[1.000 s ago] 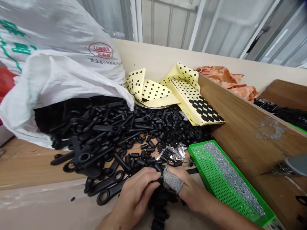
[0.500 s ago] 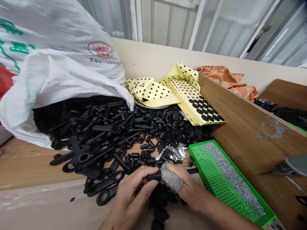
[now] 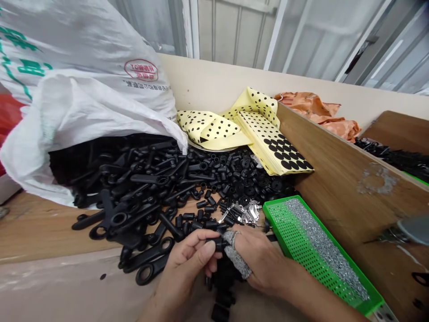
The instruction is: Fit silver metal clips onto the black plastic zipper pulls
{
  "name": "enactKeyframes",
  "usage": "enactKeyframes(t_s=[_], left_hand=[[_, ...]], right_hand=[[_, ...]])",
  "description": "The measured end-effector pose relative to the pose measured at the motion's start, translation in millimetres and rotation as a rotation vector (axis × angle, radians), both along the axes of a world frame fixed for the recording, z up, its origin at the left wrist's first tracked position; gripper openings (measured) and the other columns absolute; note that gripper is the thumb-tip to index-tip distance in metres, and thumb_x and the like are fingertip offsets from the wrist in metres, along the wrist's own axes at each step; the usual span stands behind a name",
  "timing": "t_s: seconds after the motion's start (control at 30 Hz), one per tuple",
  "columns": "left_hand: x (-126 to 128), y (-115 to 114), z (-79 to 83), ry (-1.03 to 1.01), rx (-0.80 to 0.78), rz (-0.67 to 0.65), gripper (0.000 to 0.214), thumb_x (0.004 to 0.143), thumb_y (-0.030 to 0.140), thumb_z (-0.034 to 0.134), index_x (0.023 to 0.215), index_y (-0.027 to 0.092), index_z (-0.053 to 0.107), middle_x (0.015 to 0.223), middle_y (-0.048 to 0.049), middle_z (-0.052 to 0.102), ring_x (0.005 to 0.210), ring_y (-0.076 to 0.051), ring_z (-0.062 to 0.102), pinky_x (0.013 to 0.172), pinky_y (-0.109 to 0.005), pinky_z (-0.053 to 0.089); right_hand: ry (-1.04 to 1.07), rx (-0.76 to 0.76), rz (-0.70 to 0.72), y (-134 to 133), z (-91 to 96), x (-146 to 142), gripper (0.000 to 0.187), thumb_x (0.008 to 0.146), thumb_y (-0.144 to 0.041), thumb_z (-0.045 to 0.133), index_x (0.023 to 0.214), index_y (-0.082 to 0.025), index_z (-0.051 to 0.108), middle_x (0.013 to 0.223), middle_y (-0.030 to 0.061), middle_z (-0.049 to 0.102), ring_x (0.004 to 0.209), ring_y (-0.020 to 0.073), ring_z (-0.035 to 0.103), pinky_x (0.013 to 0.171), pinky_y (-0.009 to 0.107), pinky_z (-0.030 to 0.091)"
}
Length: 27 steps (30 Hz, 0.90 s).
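1. Turned right hand (image 3: 256, 252) slightly since the earlier frame, knuckles now more upward.
2. Pinching black cylinder (image 3: 218, 244) in left hand (image 3: 184, 264), at lower centre; apparently gripping its right end with wrapped right fingers.
3. Cannot tell if finished; leaving many black parts (image 3: 150, 180) loose, left of centre.
4. Limited at right by green tray (image 3: 296, 243); having wider room over worktop (image 3: 67, 290), lower left.

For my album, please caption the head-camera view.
Left hand and right hand meet at a small black part near a green tray.
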<state>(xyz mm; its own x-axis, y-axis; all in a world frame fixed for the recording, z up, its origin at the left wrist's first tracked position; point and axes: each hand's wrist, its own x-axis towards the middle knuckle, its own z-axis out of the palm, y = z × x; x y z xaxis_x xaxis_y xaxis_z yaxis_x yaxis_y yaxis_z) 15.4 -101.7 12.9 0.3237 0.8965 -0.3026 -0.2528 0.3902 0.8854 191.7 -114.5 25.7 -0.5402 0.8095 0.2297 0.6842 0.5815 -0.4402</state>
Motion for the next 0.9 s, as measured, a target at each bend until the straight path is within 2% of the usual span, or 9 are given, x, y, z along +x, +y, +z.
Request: enactKeyframes(t_s=[0.17, 0.33, 0.47, 0.57, 0.63, 0.7, 0.8, 0.9], left_hand=[[-0.7, 0.1, -5.0, 0.019, 0.066, -0.035, 0.028, 0.070, 0.038, 0.068, 0.088, 0.016, 0.065, 0.051, 0.0032, 0.058, 0.052, -0.010, 0.052, 0.052, -0.018, 0.040], [-2.9, 0.8, -8.1, 0.136, 0.239, -0.082, 0.022, 0.075, 0.035, 0.062, 0.089, 0.018, 0.064, 0.053, 0.0036, 0.058, 0.052, -0.010, 0.053, 0.051, -0.018, 0.043], [-6.7, -0.2, -8.9, 0.366, 0.516, -0.098, 0.016, 0.081, 0.027, 0.055, 0.093, 0.021, 0.063, 0.066, 0.0015, 0.064, 0.060, -0.013, 0.059, 0.055, -0.019, 0.046], [-9.7, -1.5, -9.7, 0.493, 0.812, -0.085, 0.019, 0.082, 0.017, 0.053, 0.097, 0.025, 0.060, 0.085, 0.0008, 0.067, 0.076, -0.015, 0.063, 0.066, -0.019, 0.047], [-10.5, -2.2, -10.2, 0.516, 0.927, -0.072, 0.022, 0.082, 0.014, 0.052, 0.099, 0.027, 0.059, 0.091, 0.0015, 0.066, 0.082, -0.014, 0.062, 0.071, -0.019, 0.047], [-10.1, -2.7, -11.3, 0.546, 0.927, -0.073, 0.020, 0.083, 0.015, 0.051, 0.098, 0.026, 0.058, 0.088, 0.0017, 0.067, 0.078, -0.014, 0.063, 0.068, -0.018, 0.047], [-8.4, -2.1, -14.1, 0.576, 0.817, -0.088, 0.014, 0.085, 0.023, 0.049, 0.095, 0.023, 0.059, 0.069, 0.0026, 0.066, 0.059, -0.013, 0.061, 0.053, -0.018, 0.046], [-7.2, -0.3, -17.3, 0.570, 0.785, -0.101, 0.014, 0.085, 0.025, 0.048, 0.094, 0.022, 0.059, 0.063, 0.0032, 0.064, 0.053, -0.013, 0.059, 0.048, -0.018, 0.046]], right_hand=[[-0.004, 0.012, 0.021, 1.2, -5.3, 1.5, 0.005, 0.074, -0.017, 0.041, 0.075, -0.017, 0.046, 0.078, 0.0074, 0.054, 0.070, 0.0193, 0.049, 0.065, 0.032, 0.038], [0.130, -0.177, 0.036, -0.6, -2.5, 0.1, 0.008, 0.078, -0.018, 0.036, 0.073, -0.019, 0.043, 0.071, 0.0040, 0.053, 0.065, 0.0168, 0.049, 0.061, 0.027, 0.037], [0.270, -0.327, 0.033, -2.6, 2.2, -1.8, 0.018, 0.086, -0.025, 0.031, 0.070, -0.020, 0.037, 0.070, 0.0012, 0.051, 0.061, 0.0137, 0.046, 0.058, 0.024, 0.035], [0.299, -0.344, 0.018, -3.5, 0.7, -1.8, 0.019, 0.087, -0.026, 0.031, 0.069, -0.020, 0.033, 0.068, -0.0002, 0.048, 0.060, 0.0128, 0.043, 0.057, 0.023, 0.034], [0.273, -0.319, 0.020, -4.0, -2.2, -1.4, 0.016, 0.085, -0.023, 0.034, 0.069, -0.020, 0.033, 0.068, 0.0003, 0.048, 0.060, 0.0133, 0.043, 0.057, 0.024, 0.033], [0.248, -0.291, 0.024, -4.3, -5.0, -1.6, 0.012, 0.082, -0.021, 0.035, 0.070, -0.020, 0.033, 0.068, 0.0012, 0.048, 0.060, 0.0141, 0.043, 0.057, 0.025, 0.032], [0.238, -0.268, 0.020, -4.3, -5.7, -2.7, 0.008, 0.079, -0.022, 0.038, 0.071, -0.020, 0.035, 0.070, 0.0024, 0.050, 0.061, 0.0148, 0.043, 0.058, 0.026, 0.032], [0.255, -0.312, 0.017, -3.1, -1.5, -2.9, 0.012, 0.080, -0.024, 0.037, 0.070, -0.020, 0.035, 0.069, 0.0016, 0.049, 0.061, 0.0145, 0.043, 0.058, 0.025, 0.032]])
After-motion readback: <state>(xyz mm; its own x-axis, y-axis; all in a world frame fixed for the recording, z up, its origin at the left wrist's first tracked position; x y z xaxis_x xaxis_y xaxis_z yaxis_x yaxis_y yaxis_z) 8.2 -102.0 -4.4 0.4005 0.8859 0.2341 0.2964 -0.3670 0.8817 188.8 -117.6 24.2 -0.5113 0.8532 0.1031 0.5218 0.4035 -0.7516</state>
